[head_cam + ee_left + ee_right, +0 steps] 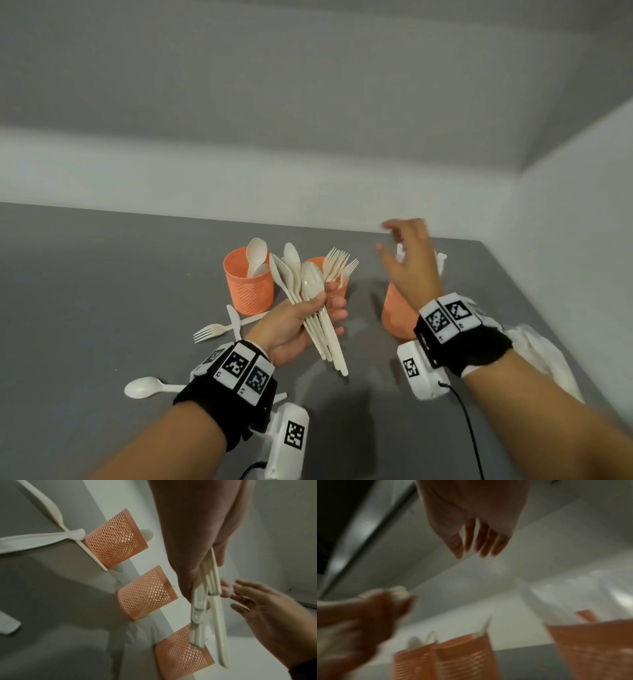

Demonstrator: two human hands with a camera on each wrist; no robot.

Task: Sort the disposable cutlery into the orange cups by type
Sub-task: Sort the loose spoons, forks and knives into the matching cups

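Observation:
My left hand [308, 322] grips a bundle of cream spoons [310, 294] above the grey table, handles pointing down toward me [205, 601]. Three orange mesh cups stand in a row: the left cup [248, 284] holds spoons, the middle cup [337, 277] holds forks, and the right cup [397, 315] is partly hidden behind my right wrist. My right hand [407, 253] hovers over the right cup with fingers spread and nothing in it. A loose fork [210, 331], a knife [234, 320] and a spoon [147, 387] lie on the table at the left.
The grey table [85, 291] meets a white wall at the back and right. A crumpled clear plastic bag [544, 353] lies at the right by my right forearm. A black cable [469, 425] runs from the right wrist camera.

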